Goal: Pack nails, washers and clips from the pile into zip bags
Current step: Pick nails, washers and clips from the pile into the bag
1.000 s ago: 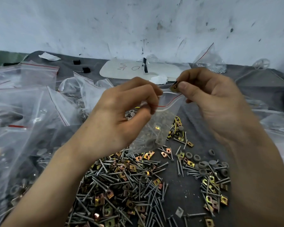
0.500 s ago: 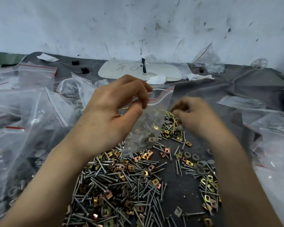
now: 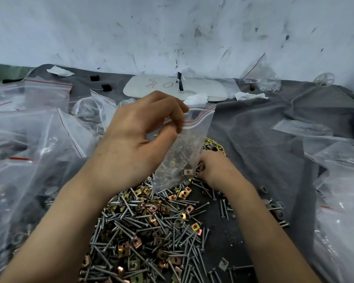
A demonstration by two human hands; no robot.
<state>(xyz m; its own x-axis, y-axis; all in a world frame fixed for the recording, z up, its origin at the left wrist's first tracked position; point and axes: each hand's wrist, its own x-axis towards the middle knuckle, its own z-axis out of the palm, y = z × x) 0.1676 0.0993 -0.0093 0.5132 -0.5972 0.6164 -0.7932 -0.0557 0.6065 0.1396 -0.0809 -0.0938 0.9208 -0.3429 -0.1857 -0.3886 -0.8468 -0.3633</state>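
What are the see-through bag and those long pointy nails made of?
The zip bag looks like thin clear plastic: you see its contents through it, and it has a red strip. The nails look like shiny grey metal, probably steel.

Handwritten marks on the white board (image 3: pixel 175 87) lying flat at the 12 o'clock side of the desk (image 3: pixel 260 127): a scrawled group resembling "UW" or "WS", seen upside down, with a separate "O" at its 3 o'clock side; exact reading uncertain. No other legible text, brand or number
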